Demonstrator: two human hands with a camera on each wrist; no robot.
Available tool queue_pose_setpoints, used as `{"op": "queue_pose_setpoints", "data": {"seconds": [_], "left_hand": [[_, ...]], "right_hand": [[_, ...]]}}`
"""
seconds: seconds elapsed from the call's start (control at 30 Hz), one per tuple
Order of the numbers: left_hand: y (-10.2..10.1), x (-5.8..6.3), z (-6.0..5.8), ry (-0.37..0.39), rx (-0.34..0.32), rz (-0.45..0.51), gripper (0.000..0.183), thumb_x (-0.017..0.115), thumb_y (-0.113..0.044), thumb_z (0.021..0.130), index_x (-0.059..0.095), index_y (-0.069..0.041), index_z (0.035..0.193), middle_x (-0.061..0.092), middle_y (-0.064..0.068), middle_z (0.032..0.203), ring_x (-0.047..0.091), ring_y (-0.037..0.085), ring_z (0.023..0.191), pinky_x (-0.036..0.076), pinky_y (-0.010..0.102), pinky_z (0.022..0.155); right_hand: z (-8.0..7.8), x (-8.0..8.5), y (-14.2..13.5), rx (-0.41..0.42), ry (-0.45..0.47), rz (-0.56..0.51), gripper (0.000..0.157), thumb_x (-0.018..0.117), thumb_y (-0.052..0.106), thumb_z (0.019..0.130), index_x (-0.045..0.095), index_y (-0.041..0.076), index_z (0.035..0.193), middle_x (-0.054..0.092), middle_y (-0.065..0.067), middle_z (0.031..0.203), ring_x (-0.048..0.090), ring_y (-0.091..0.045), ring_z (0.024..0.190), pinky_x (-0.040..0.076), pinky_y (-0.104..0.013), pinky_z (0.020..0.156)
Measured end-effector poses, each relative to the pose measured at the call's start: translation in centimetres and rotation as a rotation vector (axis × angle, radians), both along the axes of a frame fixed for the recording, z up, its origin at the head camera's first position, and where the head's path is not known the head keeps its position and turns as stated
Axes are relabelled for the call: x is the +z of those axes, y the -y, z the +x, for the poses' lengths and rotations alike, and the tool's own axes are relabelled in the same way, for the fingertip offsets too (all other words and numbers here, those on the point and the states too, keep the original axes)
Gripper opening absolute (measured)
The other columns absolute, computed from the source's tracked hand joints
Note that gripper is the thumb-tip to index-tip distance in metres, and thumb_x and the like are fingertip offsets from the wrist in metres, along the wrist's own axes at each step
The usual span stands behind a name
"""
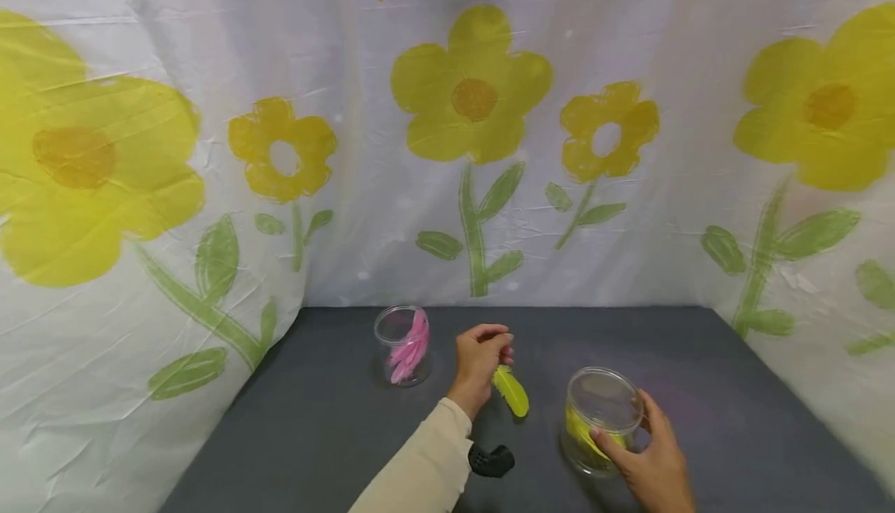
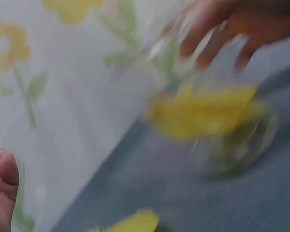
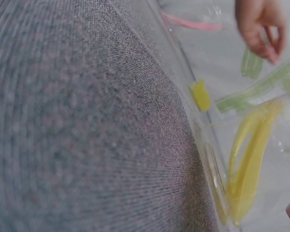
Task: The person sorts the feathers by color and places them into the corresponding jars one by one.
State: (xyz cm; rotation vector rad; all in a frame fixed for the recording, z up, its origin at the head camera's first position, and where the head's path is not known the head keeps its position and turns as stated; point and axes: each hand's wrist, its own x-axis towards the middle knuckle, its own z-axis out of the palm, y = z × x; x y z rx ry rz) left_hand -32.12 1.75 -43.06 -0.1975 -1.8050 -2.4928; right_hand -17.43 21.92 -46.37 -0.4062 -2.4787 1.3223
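Note:
My left hand (image 1: 482,359) hovers over the middle of the table with its fingers loosely bent. Just below it a yellow feather (image 1: 512,392) lies on the table. The right wrist view shows a gap between the left hand (image 3: 263,26) and that feather (image 3: 200,95). At the right, my right hand (image 1: 653,455) grips a clear round jar (image 1: 603,400) by its side, thumb in front and fingers behind. Several yellow feathers (image 1: 587,435) are inside the jar. The left wrist view is blurred, with the jar's yellow feathers (image 2: 203,113) below the right hand (image 2: 241,24).
Another clear jar (image 1: 388,357) with pink feathers (image 1: 410,348) stands at the back left of the dark table (image 1: 301,420). A black perforated piece (image 1: 492,461) shows beside the left sleeve (image 1: 423,462). White curtains (image 1: 363,186) with painted flowers border the table.

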Motion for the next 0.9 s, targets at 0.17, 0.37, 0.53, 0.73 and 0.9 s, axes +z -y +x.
{"op": "queue_pose_setpoints", "data": {"seconds": [0.17, 0.37, 0.53, 0.73, 0.9], "left_hand": [[1.6, -2.1, -3.4, 0.089, 0.017, 0.019, 0.013, 0.066, 0.000, 0.085, 0.069, 0.004, 0.097, 0.065, 0.015, 0.082, 0.062, 0.019, 0.061, 0.054, 0.032, 0.057], [2.2, -3.8, -5.2, 0.144, -0.037, -0.031, 0.022, 0.065, -0.007, 0.089, 0.067, 0.002, 0.109, 0.064, 0.018, 0.100, 0.062, 0.018, 0.067, 0.054, 0.030, 0.061], [2.6, -5.6, -5.9, 0.205, -0.041, -0.097, 0.026, 0.060, -0.005, 0.091, 0.062, 0.005, 0.115, 0.058, 0.025, 0.108, 0.059, 0.017, 0.065, 0.053, 0.030, 0.058], [2.2, -6.6, -6.6, 0.233, -0.108, -0.172, 0.038, 0.056, -0.003, 0.092, 0.053, 0.010, 0.128, 0.057, 0.026, 0.108, 0.057, 0.016, 0.062, 0.052, 0.030, 0.056], [1.8, -6.7, -6.8, 0.225, -0.126, -0.298, 0.034, 0.055, -0.002, 0.093, 0.056, 0.010, 0.125, 0.062, 0.022, 0.089, 0.055, 0.014, 0.057, 0.050, 0.026, 0.052]], "right_hand": [[-0.1, 0.0, -0.1, 0.014, 0.006, -0.015, 0.112, 0.078, 0.053, 0.075, 0.015, 0.002, 0.152, 0.032, -0.026, 0.143, 0.035, -0.045, 0.124, 0.032, -0.064, 0.093], [-0.1, -0.2, -0.1, 0.021, -0.005, -0.013, 0.111, 0.078, 0.052, 0.075, 0.015, 0.002, 0.152, 0.031, -0.026, 0.142, 0.035, -0.044, 0.124, 0.033, -0.065, 0.092], [-0.2, -0.4, 0.2, 0.040, 0.027, -0.002, 0.112, 0.076, 0.054, 0.076, 0.014, 0.001, 0.152, 0.031, -0.028, 0.142, 0.035, -0.045, 0.123, 0.035, -0.065, 0.090], [-0.4, -0.4, -0.1, 0.022, 0.009, 0.004, 0.109, 0.077, 0.052, 0.077, 0.016, 0.001, 0.152, 0.031, -0.027, 0.142, 0.035, -0.045, 0.122, 0.035, -0.064, 0.090], [-0.5, -0.3, -0.2, 0.003, 0.035, 0.002, 0.110, 0.076, 0.055, 0.076, 0.017, 0.002, 0.152, 0.031, -0.026, 0.143, 0.036, -0.044, 0.123, 0.036, -0.064, 0.089]]}}
